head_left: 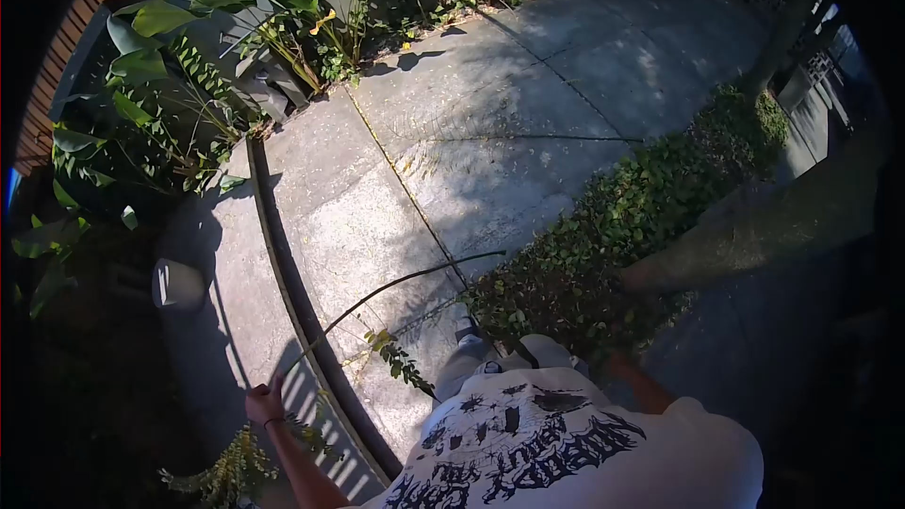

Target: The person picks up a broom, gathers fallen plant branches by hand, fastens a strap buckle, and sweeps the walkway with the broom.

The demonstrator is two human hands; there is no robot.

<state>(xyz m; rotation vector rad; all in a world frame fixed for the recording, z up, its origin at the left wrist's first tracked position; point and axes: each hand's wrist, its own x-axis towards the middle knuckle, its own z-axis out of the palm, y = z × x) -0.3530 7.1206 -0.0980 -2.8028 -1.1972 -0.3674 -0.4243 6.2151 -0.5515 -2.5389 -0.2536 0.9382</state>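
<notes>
My left hand (265,403) is closed around a long, thin, curved branch (396,281). Its bare end reaches over the concrete toward the hedge, while leafy sprigs (231,467) hang below the hand; whether they belong to the same branch I cannot tell. My right hand (619,366) is low at the side of the leafy hedge (603,226), in deep shade. Its fingers are too dark to make out, and so is anything in them. Another small leafy sprig (396,358) shows just in front of my shirt.
Concrete paving (377,217) with joint lines spreads ahead. A long dark raised edge (283,273) crosses it on the left. Beyond that stands a pale round pot (177,285). Broad-leaved plants (141,66) line the far left wall. A tree trunk (782,42) rises at right.
</notes>
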